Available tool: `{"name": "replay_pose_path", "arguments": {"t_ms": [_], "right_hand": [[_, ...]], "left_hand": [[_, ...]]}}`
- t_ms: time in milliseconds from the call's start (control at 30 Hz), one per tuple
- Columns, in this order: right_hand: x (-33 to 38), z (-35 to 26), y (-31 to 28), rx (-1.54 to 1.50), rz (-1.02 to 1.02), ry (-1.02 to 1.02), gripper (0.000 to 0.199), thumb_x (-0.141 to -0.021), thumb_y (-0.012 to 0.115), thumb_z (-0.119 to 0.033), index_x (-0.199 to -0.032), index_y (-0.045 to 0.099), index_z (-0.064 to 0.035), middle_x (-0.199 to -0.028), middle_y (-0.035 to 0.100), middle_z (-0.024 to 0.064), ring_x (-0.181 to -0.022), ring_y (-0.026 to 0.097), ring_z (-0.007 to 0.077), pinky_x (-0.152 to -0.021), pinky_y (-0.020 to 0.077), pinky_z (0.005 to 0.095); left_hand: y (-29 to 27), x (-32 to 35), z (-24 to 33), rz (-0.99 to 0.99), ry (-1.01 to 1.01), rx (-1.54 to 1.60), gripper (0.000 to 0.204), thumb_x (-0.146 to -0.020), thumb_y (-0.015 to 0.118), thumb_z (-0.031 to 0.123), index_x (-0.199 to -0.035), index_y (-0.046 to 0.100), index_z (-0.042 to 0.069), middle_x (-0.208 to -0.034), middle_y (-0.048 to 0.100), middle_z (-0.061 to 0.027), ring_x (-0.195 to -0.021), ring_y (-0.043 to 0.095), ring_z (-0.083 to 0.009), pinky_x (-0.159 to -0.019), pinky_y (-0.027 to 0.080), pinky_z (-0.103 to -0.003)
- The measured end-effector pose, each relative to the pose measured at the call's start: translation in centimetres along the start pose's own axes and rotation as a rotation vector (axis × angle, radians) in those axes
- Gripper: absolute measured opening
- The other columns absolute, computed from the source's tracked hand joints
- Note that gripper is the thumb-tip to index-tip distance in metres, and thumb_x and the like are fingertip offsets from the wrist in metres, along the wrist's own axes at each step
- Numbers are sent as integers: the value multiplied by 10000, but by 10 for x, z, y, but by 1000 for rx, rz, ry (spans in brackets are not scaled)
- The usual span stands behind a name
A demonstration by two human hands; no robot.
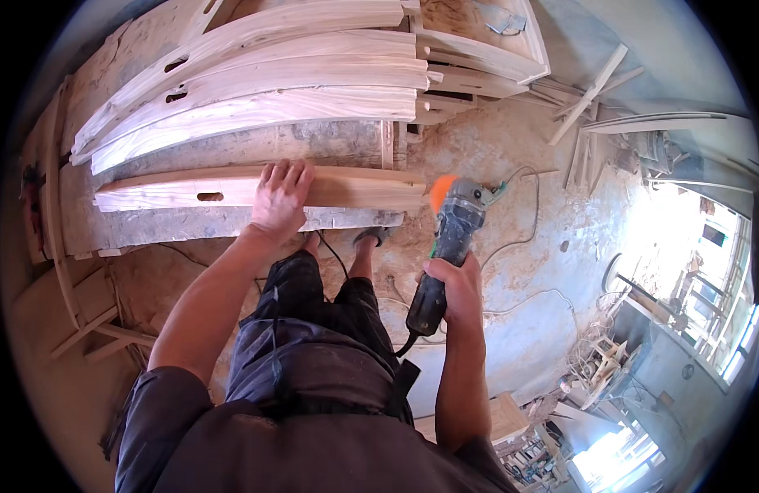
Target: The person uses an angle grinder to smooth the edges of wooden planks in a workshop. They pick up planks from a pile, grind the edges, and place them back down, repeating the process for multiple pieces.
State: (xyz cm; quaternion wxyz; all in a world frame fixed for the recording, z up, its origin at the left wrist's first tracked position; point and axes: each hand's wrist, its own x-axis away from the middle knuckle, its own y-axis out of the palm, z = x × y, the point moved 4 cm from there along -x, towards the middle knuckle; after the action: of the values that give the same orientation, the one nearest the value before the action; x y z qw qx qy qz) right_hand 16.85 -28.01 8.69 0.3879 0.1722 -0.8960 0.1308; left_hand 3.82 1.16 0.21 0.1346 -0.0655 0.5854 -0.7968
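My left hand [281,197] lies flat, fingers spread, on a long pale wooden plank [174,189] with an oval slot, which rests on a worn workbench [149,226]. My right hand [455,283] grips the dark handle of an angle grinder [449,238]. Its orange disc end [442,191] sits at the plank's right end. The grinder's cable [519,238] trails over the floor.
Several curved pale planks [256,90] with slots are stacked at the back of the bench. A wooden frame [478,41] and loose slats [589,99] lie beyond. Curved pieces lean at the left. The floor is dusty with shavings, and a bright window stands at the right.
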Motion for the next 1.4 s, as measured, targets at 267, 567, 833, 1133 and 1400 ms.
{"name": "replay_pose_path", "arguments": {"t_ms": [267,567,833,1133,1400], "right_hand": [[39,21,-13,-30,39,89,417,-720,789,-54,-1077,584,16,-814,650,88,-644,671,221,-605,558,359],[73,65,-69,-273,220,133,325,-770,672,-108,-1038,553,33,-793,642,160,-629,673,316,-586,606,457],[100,86,-92,-480,347,145,281,-795,657,-136,-1009,555,16,-815,636,155,-678,668,333,-624,596,489],[117,99,-83,-469,352,156,269,-781,669,-279,-901,597,-49,-766,645,88,-670,662,282,-629,576,432],[99,81,-95,-317,247,126,247,-881,584,-261,-874,657,-25,-799,674,98,-693,661,273,-639,552,441]], "left_hand": [[-4,1,-8,-88,7,54,642,-686,656,-58,-1317,566,18,-1255,613,-166,-1188,563,-397,-1063,445,-507],[-51,55,-138,-223,-52,-156,916,-678,742,29,-1532,434,144,-1198,588,-164,-1157,550,-351,-1028,422,-460],[-113,40,-126,-358,-62,-114,937,-678,771,42,-1534,490,297,-1214,592,-126,-1187,549,-323,-994,431,-482],[-164,-57,-186,81,22,-171,514,-713,775,101,-1207,681,207,-1156,555,-94,-1175,515,-332,-988,433,-479],[-141,-40,-206,174,-419,-65,446,-839,763,293,-1262,701,165,-1544,431,-141,-1457,350,-383,-1179,302,-566]]}}
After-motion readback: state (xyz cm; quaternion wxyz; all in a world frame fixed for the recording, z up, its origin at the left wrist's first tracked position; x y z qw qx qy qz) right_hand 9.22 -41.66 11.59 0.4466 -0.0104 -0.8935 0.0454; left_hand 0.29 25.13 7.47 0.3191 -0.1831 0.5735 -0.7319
